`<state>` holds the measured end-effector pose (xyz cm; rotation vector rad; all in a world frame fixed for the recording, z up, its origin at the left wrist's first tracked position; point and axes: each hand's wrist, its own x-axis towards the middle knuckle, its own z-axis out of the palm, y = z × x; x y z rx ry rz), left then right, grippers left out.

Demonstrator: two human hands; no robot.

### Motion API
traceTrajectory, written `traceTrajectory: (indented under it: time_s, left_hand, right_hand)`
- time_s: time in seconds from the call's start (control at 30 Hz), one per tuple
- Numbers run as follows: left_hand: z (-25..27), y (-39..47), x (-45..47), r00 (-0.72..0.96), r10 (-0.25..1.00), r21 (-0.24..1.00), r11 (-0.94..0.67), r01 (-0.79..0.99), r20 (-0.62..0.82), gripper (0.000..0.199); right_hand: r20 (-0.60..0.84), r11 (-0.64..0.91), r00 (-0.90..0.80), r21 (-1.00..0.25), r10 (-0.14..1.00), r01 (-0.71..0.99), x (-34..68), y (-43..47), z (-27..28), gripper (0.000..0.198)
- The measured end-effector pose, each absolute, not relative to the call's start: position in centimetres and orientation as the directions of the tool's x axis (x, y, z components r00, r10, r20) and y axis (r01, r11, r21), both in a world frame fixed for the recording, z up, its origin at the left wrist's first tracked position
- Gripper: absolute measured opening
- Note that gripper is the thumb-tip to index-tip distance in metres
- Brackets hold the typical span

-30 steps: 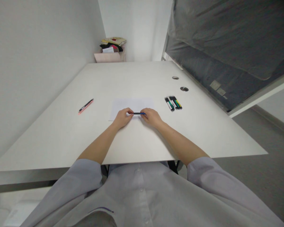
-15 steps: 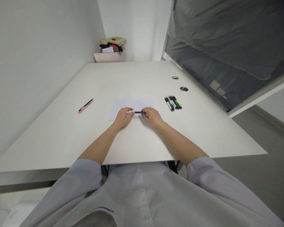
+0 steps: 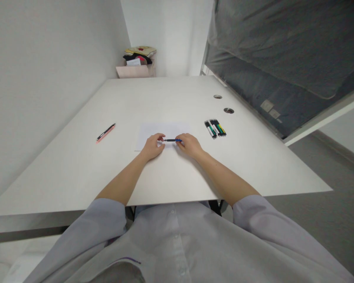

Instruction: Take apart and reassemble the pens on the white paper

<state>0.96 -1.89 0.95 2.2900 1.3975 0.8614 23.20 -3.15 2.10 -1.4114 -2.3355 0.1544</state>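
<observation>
Over a thin white sheet of paper (image 3: pixel 146 129), the right hand (image 3: pixel 190 145) was closed on the blue end of a slim black-and-blue pen (image 3: pixel 171 140), which was held crosswise between the two hands. The left hand (image 3: pixel 152 148) was apart from the right one, its thumb and forefinger parted around the pen's tip; I could not tell if any finger touched it. Further to the left, a slim black pen (image 3: pixel 106 132) lay beside a slim pink object (image 3: pixel 106 136) on the white, smooth bench (image 3: pixel 76 165). To the right lay a row of dark pens with white, green and yellow parts (image 3: pixel 215 129).
</observation>
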Motion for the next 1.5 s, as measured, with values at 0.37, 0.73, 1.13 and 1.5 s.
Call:
traceTrajectory:
  time_s: [0.37,0.73,1.13,1.5]
  left_hand:
    - [0.97,-1.52,0.93,0.364,0.872,0.514,-0.487,0.706,0.327,0.023]
    - [0.82,-1.16,1.31,0.357,0.887,0.463,-0.459,0.759,0.294,0.036]
    - [1.22,-1.95,1.8,0.343,0.893,0.449,-0.444,0.776,0.291,0.029]
    - [0.97,-1.89,1.67,0.363,0.878,0.478,-0.476,0.738,0.312,0.026]
  right_hand:
    - [0.289,0.483,-0.406,-0.283,0.867,0.829,23.24,-3.02,2.03,0.022]
    - [0.283,0.487,-0.413,-0.284,0.866,0.826,23.13,-3.06,2.12,0.023]
    - [0.303,0.499,-0.416,-0.291,0.857,0.816,23.12,-2.94,2.14,0.021]
    - [0.294,0.485,-0.406,-0.287,0.865,0.826,23.14,-2.94,2.26,0.021]
